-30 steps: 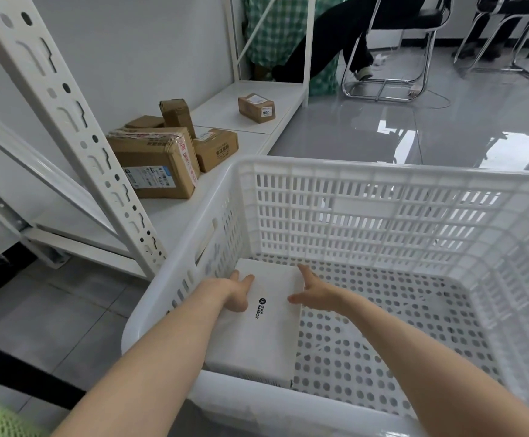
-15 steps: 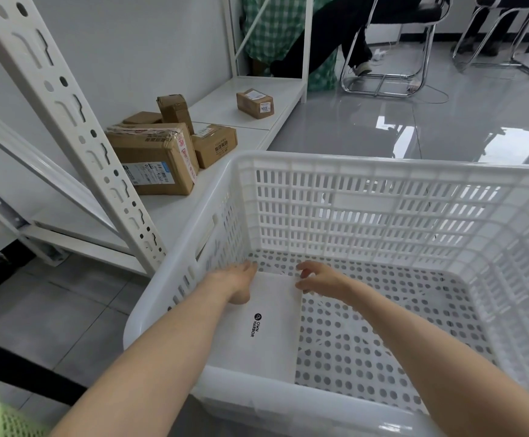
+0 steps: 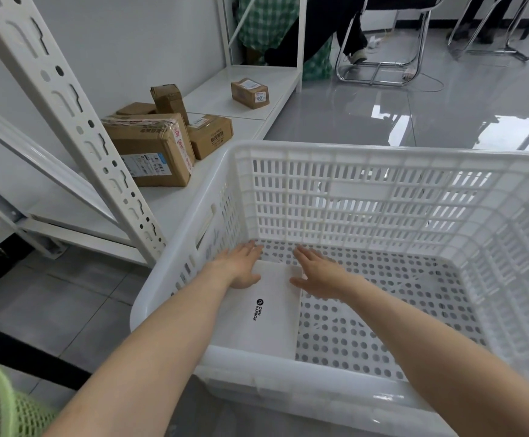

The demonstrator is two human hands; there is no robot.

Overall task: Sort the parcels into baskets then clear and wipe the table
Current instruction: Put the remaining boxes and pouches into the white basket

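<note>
Parcel (image 3: 266,313) lowered flat onto basket (image 3: 351,149) floor | white; black logo | left hand (image 3: 241,268), right hand (image 3: 318,272) released

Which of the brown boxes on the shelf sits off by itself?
The small labelled box farthest back; the other brown boxes cluster together nearer the white basket.

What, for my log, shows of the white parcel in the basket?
The white parcel is flat and rectangular, with a black logo and OWN HARBOR printed on top. It lies on the perforated floor of the white basket, beside its left wall. The left hand rests on its far left corner; the right hand is at its far right corner, contact unclear.
</note>
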